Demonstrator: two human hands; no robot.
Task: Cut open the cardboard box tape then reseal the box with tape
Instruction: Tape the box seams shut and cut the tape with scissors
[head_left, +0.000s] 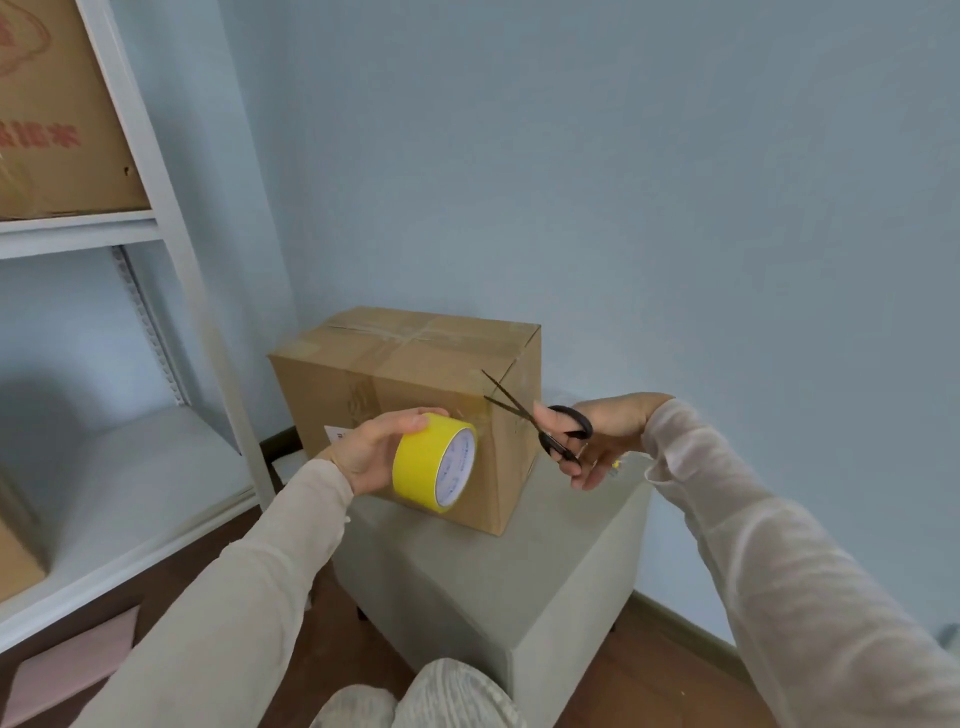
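Note:
A brown cardboard box (415, 374) stands on a grey upholstered stool (530, 571), its top flaps sealed with clear tape that crosses at the middle. My left hand (363, 452) grips a yellow tape roll (434, 462) in front of the box's near face. My right hand (602, 436) holds black scissors (545, 421) by the handles. Their blades are spread apart and point up-left at the box's upper right corner.
A white metal shelf unit (156, 208) stands at the left, with a printed cardboard carton (57, 114) on its upper shelf and another box (15, 561) lower down. A pale blue wall is behind. The floor is wood, and my knee (441, 696) shows at the bottom.

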